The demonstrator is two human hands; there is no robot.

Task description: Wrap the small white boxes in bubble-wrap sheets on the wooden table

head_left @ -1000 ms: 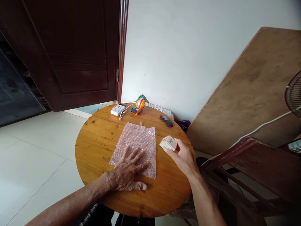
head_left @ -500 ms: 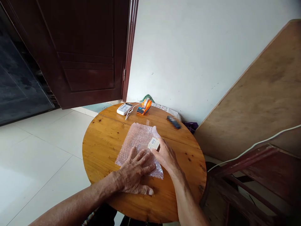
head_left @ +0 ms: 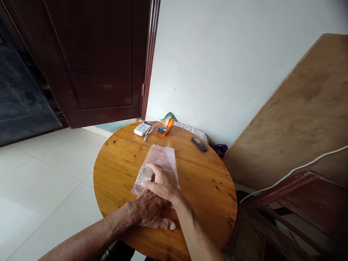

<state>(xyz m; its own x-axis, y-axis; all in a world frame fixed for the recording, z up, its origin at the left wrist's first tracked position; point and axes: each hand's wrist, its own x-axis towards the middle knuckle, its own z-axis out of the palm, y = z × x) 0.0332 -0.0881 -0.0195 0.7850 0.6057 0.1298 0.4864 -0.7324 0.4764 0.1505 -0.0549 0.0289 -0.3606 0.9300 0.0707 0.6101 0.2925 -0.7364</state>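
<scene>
A sheet of bubble wrap [head_left: 160,156] lies on the round wooden table [head_left: 116,159]. My right hand [head_left: 163,181] holds a small white box [head_left: 144,174] with a barcode label down on the sheet's left part. The right side of the sheet is folded up over the back of that hand. My left hand [head_left: 149,214] lies flat on the near edge of the bubble wrap, partly under my right forearm, fingers spread.
At the table's far edge sit an orange tape dispenser [head_left: 165,127], a white device [head_left: 143,128] with a cord, and a dark blurred object [head_left: 199,144]. A dark door [head_left: 89,61] stands behind. A wooden board [head_left: 293,108] leans on the wall right.
My right hand brought the box from the table's right side onto the bubble wrap and across to its left part. The sheet's right side lifted over the hand. My left hand stayed put.
</scene>
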